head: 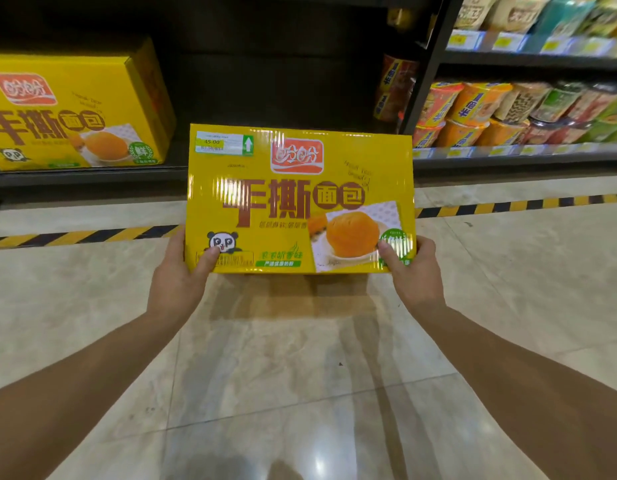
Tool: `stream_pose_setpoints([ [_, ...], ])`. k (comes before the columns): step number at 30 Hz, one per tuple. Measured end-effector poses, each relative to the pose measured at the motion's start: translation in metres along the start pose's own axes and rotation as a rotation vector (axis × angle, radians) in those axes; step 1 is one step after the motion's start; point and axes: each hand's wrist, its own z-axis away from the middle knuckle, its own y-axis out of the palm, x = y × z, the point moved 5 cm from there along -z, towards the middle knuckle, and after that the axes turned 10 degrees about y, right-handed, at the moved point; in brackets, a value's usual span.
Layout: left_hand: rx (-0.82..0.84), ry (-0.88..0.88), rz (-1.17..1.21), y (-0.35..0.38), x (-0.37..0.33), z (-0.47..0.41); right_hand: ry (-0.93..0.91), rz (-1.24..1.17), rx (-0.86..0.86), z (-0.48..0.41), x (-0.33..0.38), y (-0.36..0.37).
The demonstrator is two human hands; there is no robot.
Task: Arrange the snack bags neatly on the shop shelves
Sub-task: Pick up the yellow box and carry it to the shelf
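Above the floor, before the dark shelf (92,174), both hands, left (182,282) and right (412,275), grip the box (296,199) by its lower corners; next, it likely goes beside its twin (75,109).

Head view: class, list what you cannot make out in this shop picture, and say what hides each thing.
- Head view: most fingers of the left hand and right hand, hidden behind the held yellow box.
- Second yellow box on the shelf: cut off by the left edge.
- White label: its small print is too small to read.
- Noodle cups: blurred, and the row is cut off by the right edge.
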Motion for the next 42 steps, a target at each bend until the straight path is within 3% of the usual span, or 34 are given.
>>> stream_pose_setpoints([
  [6,0.082,-0.075,-0.035,-0.006,0.015,0.038,-0.054,0.028,0.079,0.025,-0.03,-0.006],
  [18,0.199,-0.259,-0.122,0.004,0.061,0.062,0.13,0.364,0.192,0.04,-0.081,0.003],
  [26,0.302,-0.343,-0.14,0.012,0.078,0.069,0.217,0.398,0.269,0.038,-0.106,0.018],
  [31,0.376,-0.403,-0.07,0.011,0.077,0.073,0.24,0.331,0.37,0.045,-0.097,0.015],
  [35,0.384,-0.38,0.185,0.003,0.056,0.071,0.216,0.089,0.516,0.06,-0.065,0.008],
  [42,0.196,-0.369,0.507,-0.019,-0.003,0.047,0.314,-0.304,0.335,0.064,-0.023,-0.011],
])
